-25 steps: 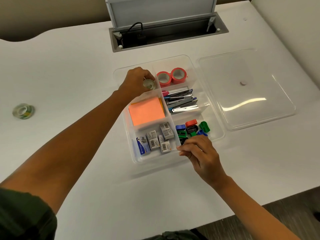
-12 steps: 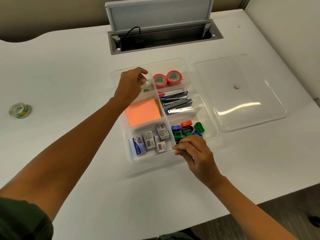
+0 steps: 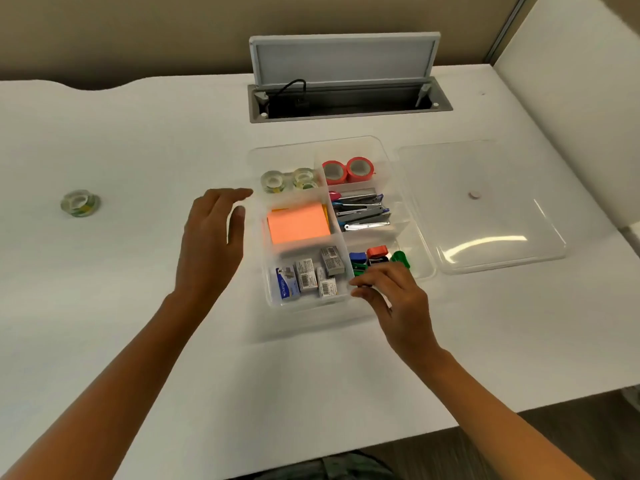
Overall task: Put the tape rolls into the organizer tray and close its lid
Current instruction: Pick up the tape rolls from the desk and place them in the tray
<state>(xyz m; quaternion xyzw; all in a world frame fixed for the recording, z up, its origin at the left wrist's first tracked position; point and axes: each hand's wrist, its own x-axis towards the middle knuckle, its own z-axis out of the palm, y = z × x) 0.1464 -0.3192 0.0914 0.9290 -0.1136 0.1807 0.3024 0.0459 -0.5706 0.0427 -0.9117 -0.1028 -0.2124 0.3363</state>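
Note:
The clear organizer tray (image 3: 284, 152) sits mid-table with its lid off. Two clear tape rolls (image 3: 273, 181) (image 3: 304, 178) lie in its back left compartment, and two red tape rolls (image 3: 348, 169) in the back right one. A third clear tape roll (image 3: 79, 202) rests on the table far to the left. My left hand (image 3: 211, 237) hovers just left of the tray, open and holding nothing. My right hand (image 3: 394, 299) pinches the tray's front edge near the middle divider. The clear lid (image 3: 485, 206) lies flat on the table, right of the tray.
Other tray compartments hold orange sticky notes (image 3: 298, 223), staple boxes (image 3: 308, 275), staplers (image 3: 363, 211) and coloured sharpeners (image 3: 377, 254). An open cable hatch (image 3: 346, 98) with a raised flap is at the table's back. The table's front edge runs close to my body.
My left hand has let go of a clear tape roll in the back left compartment and pulled back left, out of the tray. My right hand stays on the tray's front edge.

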